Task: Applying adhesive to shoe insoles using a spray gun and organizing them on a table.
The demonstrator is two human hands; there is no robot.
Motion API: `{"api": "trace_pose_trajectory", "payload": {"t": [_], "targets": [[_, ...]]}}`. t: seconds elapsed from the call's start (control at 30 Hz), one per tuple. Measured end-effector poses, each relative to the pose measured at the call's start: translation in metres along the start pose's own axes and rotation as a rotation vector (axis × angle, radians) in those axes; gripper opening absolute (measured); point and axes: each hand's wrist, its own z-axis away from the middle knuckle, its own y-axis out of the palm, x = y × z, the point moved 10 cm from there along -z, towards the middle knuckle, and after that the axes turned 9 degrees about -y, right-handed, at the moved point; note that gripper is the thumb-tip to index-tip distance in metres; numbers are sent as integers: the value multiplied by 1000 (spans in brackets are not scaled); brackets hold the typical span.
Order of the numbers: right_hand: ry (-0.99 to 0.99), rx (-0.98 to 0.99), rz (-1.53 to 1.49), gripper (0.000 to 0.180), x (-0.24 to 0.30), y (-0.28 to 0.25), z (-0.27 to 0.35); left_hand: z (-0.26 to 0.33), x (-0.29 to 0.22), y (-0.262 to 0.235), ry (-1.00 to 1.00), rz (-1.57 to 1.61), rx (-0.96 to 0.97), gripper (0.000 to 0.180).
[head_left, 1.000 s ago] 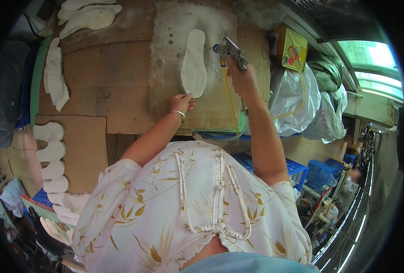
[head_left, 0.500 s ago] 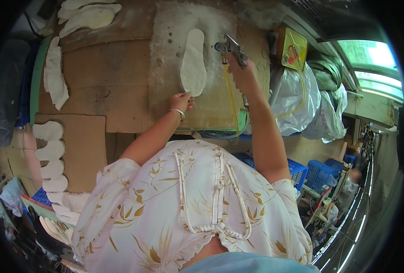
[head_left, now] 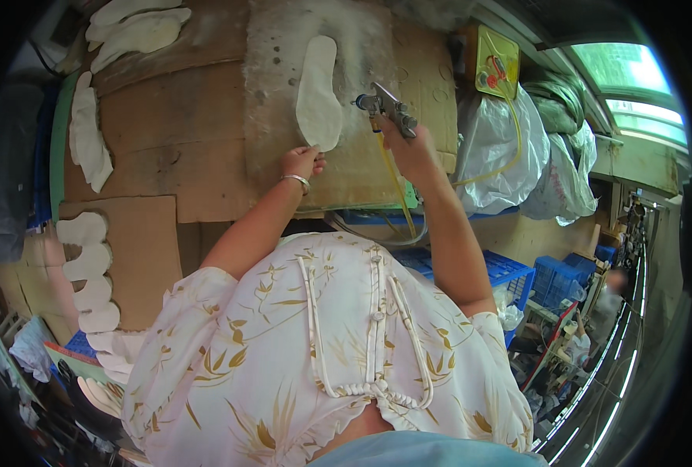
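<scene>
A white shoe insole [head_left: 318,95] lies lengthwise on a glue-stained board [head_left: 283,47] in front of me. My left hand [head_left: 301,162], with a bracelet on the wrist, pinches the insole's near end. My right hand [head_left: 408,148] grips a metal spray gun [head_left: 385,109] just to the right of the insole, its nozzle pointing left at the insole's lower half. A yellow hose [head_left: 396,194] runs down from the gun along my forearm.
More white insoles lie in a row on cardboard at the left [head_left: 89,265] and at the top left [head_left: 132,23]. A yellow box [head_left: 495,62] and clear plastic bags [head_left: 509,148] stand at the right. Blue crates [head_left: 509,272] sit below the bench.
My right hand with the spray gun has shifted slightly along the insole's right side. My left hand stays on the insole's near end.
</scene>
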Motion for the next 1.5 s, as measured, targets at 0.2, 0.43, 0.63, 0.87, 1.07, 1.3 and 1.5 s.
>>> {"api": "trace_pose_trajectory", "payload": {"t": [0.2, 0.43, 0.63, 0.87, 1.07, 1.3, 1.5], "targets": [[-45, -9, -56, 34, -25, 6, 19, 5, -2, -4, 33, 1, -78, 22], [-3, 64, -64, 34, -40, 17, 46, 0, -1, -9, 79, -20, -82, 20], [32, 116, -14, 35, -44, 27, 64, 2, -1, -8, 90, -10, -82, 17], [-38, 92, -101, 34, -30, 33, 50, -2, 0, -8, 87, -13, -64, 16], [-154, 22, -133, 29, -7, 25, 18, 1, -1, -8, 92, 9, -87, 15], [-45, -2, -154, 27, 13, 11, -19, 5, -1, -6, 86, -18, -88, 15], [-55, -100, -140, 28, 15, -5, -50, 8, -4, 1, 82, -44, -78, 18]]}}
